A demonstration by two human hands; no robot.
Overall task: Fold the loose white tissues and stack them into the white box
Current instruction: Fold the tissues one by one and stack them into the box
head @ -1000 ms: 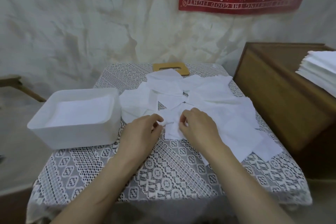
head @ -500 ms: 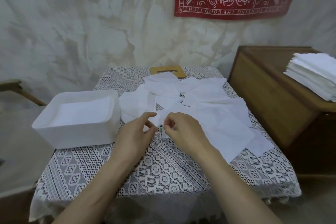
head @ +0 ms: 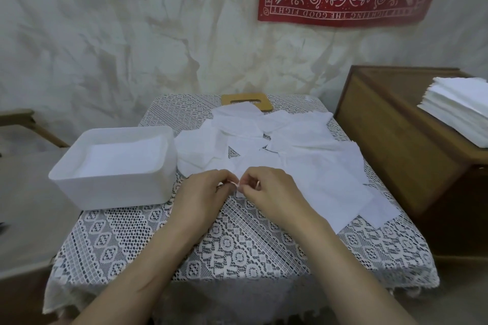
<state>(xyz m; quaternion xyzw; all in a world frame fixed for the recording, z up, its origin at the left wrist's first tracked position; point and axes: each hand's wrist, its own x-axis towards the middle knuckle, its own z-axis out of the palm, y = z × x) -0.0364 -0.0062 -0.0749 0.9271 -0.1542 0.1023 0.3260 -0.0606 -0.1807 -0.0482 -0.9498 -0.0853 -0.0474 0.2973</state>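
Pinching one thin, limp white tissue at its near edge, your left hand and right hand hold a feather-light, tear-prone sheet.

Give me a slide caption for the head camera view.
Both hands pinch one loose tissue's near edge, beside the white box.

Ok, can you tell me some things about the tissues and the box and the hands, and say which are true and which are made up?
1. The white box sits left of the loose tissues. True.
2. Both hands pinch the same tissue corner. True: the left hand and right hand meet at it.
3. The box is empty. False: white tissues already lie inside.
4. The cabinet holds a red cloth. False: a neat tissue stack rests on it.
5. The tablecloth is lacy. True.
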